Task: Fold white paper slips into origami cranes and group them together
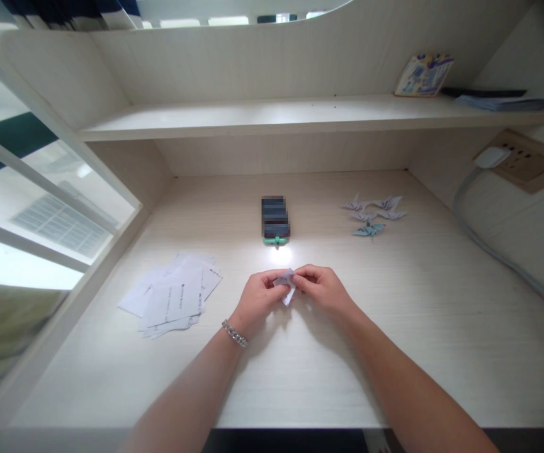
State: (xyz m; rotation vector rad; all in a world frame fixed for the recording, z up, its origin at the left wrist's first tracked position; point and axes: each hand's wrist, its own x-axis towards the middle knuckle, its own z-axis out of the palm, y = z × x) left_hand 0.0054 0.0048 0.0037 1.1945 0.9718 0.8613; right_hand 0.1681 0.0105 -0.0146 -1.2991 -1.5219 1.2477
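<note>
A small folded piece of white paper [288, 296] is held between both hands above the middle of the desk. My left hand [261, 294] pinches it from the left, thumb on top. From the right, the thumb and fingers of my right hand [320, 286] grip its upper edge. Finer creases are too small to make out. At the back right lie several folded paper cranes [379, 215], mostly white, with a light blue one [369, 230] nearest me. To the left is a loose stack of printed white paper sheets [177, 297].
A phone [275, 217] with a green edge lies beyond my hands. Above the desk [442, 352] runs a shelf [253, 116] holding a small patterned box [424, 75] and some papers [503, 102]. A cable [484, 248] hangs from the wall socket [529, 160] at right.
</note>
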